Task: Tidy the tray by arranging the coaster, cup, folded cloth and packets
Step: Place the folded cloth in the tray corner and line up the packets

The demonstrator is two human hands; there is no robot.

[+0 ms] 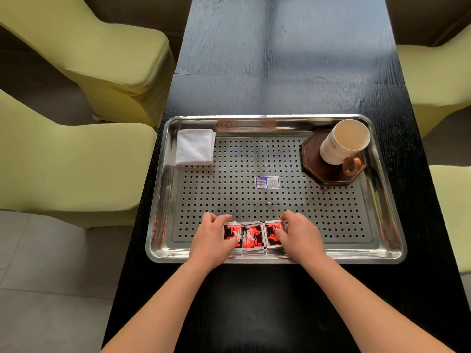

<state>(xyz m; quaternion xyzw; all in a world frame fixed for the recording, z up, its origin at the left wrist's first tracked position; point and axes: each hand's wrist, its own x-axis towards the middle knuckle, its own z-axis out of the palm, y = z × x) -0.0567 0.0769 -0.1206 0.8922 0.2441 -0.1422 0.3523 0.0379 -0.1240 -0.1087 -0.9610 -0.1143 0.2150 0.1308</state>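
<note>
A perforated steel tray (254, 200) lies on a dark table. Three red-and-black packets (253, 235) lie side by side in a row at the tray's near edge. My left hand (211, 238) grips the left end of the row, fingers curled over the leftmost packet. My right hand (300, 235) pinches the rightmost packet from the other end. A white folded cloth (195, 147) lies in the far left corner. A cream cup (342, 142) with a brown handle stands on a dark octagonal coaster (323, 171) in the far right corner.
A blue-and-white sticker (267, 182) marks the tray's middle. The dark table (280, 72) stretches away beyond the tray. Yellow-green covered chairs (84, 47) stand on both sides of the table, close to its edges.
</note>
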